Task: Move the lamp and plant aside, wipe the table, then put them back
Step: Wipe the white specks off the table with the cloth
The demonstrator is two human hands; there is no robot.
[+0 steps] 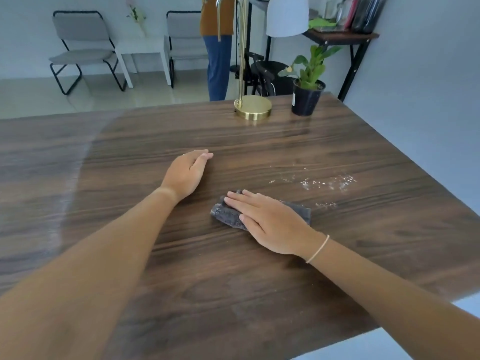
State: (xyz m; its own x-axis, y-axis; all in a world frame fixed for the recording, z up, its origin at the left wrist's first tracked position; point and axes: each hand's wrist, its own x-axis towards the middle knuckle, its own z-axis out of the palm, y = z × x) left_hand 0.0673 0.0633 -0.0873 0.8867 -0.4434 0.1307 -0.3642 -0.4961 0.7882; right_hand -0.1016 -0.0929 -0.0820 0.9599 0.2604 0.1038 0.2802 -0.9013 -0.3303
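A dark wooden table (155,255) fills the view. My right hand (270,222) lies flat on a dark grey cloth (226,214) near the table's middle, pressing it down. My left hand (187,172) rests palm down on the bare wood to the left, holding nothing. White crumbs (327,181) are scattered to the right of the cloth. A brass lamp (252,106) with a white shade stands at the far edge. Beside it on the right is a green plant in a black pot (306,96).
A person in blue trousers (218,66) stands just behind the table's far edge. Two grey chairs (80,50) and a white side table (142,48) stand across the floor. A dark shelf (342,36) with items lines the grey wall on the right.
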